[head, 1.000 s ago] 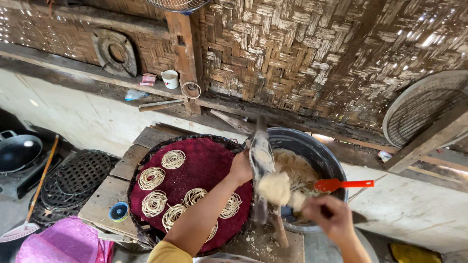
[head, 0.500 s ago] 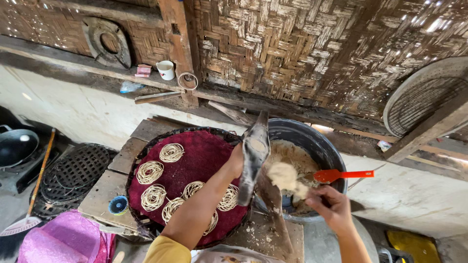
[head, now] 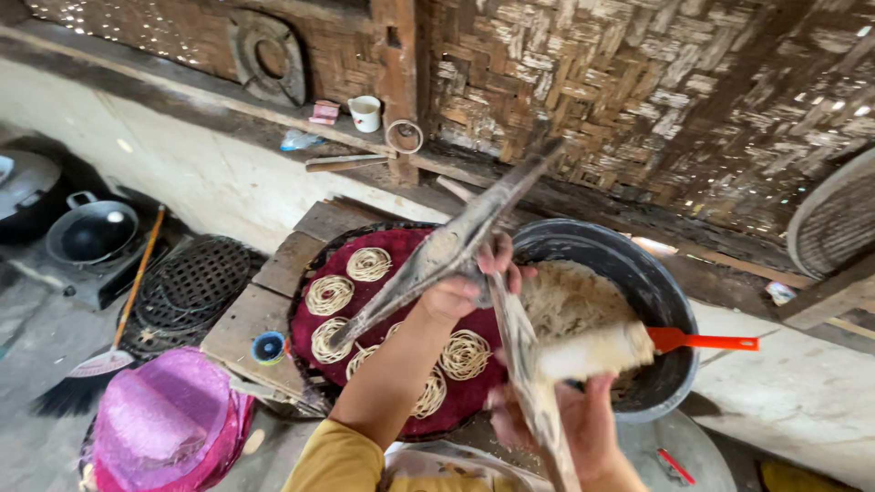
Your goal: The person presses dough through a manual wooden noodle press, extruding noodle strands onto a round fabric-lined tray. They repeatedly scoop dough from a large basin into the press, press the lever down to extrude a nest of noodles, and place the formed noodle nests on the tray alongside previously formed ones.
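Your left hand (head: 460, 290) grips the floury wooden press (head: 456, 244) while your right hand (head: 574, 415) cups a soft dough roll (head: 592, 351).

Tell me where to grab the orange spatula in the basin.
Take the orange spatula by its bare handle, which sticks out over the right rim of the dark basin, coming from the right. Its blade end is buried under dough, so only the handle is free.

1. A long, dough-crusted wooden press (head: 456, 241) slants from centre-left up to upper centre, gripped mid-length.
2. A pale dough lump (head: 597, 351) lies lower right of centre, held against the press's lower arm.
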